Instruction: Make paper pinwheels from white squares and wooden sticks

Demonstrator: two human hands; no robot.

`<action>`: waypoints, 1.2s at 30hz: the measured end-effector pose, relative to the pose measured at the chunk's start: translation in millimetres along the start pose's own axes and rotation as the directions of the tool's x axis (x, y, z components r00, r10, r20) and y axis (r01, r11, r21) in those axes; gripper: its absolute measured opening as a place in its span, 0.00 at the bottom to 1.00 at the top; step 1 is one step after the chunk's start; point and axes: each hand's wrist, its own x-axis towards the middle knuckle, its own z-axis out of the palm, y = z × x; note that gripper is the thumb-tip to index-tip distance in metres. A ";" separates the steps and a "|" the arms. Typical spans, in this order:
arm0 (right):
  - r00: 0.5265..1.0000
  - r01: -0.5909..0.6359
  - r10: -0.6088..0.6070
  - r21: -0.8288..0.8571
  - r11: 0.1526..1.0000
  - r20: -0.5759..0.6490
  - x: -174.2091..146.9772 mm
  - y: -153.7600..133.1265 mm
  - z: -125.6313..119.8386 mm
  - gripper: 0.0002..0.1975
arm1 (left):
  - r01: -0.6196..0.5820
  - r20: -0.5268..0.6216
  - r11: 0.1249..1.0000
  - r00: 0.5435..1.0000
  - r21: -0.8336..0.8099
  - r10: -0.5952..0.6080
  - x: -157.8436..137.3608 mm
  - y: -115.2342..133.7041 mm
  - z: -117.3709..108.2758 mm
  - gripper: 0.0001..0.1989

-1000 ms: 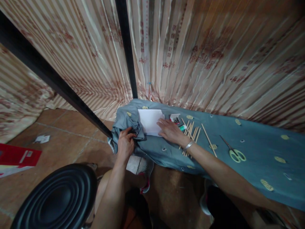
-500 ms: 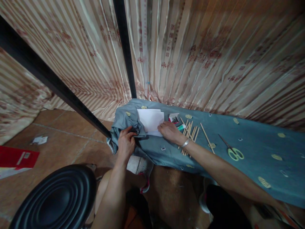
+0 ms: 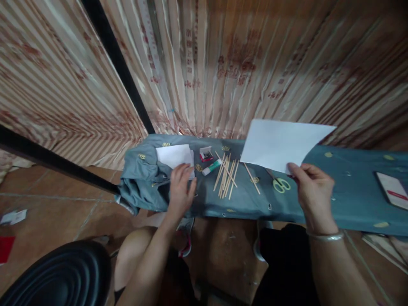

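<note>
Between thumb and fingers, my right hand (image 3: 314, 187) grips a white sheet of paper (image 3: 280, 144), raised above the right part of the cloth-covered surface. My left hand (image 3: 182, 187) lies with its fingers stretched out at the near edge of a stack of white paper (image 3: 174, 155). Right of that stack sit a small red and white box (image 3: 206, 154) and a green and white glue stick (image 3: 211, 167). Several thin wooden sticks (image 3: 227, 176) lie in a loose pile, and a single stick (image 3: 252, 178) is apart from them. Scissors with pale green handles (image 3: 281, 185) are partly covered by the sheet.
Grey-blue patterned cloth (image 3: 350, 182) covers the long low surface, bunched at its left end. A phone (image 3: 393, 189) lies at the far right. A black round stool (image 3: 60, 276) stands at lower left. Dark poles (image 3: 119, 63) and a striped curtain (image 3: 223, 51) border the space.
My right hand has lifted a white sheet off the stack and carried it right. My left hand has moved from the bunched cloth onto the stack's edge. The view has turned right.
</note>
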 end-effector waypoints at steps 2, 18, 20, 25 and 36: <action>0.984 -0.156 0.172 0.260 0.953 -0.043 11.3 9.2 -16.4 0.12 | -0.129 0.207 0.985 0.967 -0.111 0.150 8.2 38.8 39.3 0.13; 0.888 -0.422 0.457 0.492 0.761 0.054 16.4 51.8 -80.1 0.15 | -0.646 0.774 0.761 0.452 -0.060 0.444 70.9 65.1 140.6 0.13; 0.892 -0.419 0.449 0.476 0.773 0.056 15.0 52.9 -78.1 0.15 | -0.640 0.783 0.768 0.461 -0.032 0.417 70.9 56.8 128.0 0.10; 0.925 -0.341 0.380 0.420 0.841 -0.008 13.0 45.3 -79.6 0.16 | -0.531 0.765 0.846 0.567 0.056 0.305 63.6 42.8 108.1 0.07; 0.663 0.707 -0.277 -0.459 0.539 0.696 -6.5 4.8 -15.1 0.09 | -0.241 0.611 0.949 0.788 0.203 0.070 38.1 36.4 88.7 0.09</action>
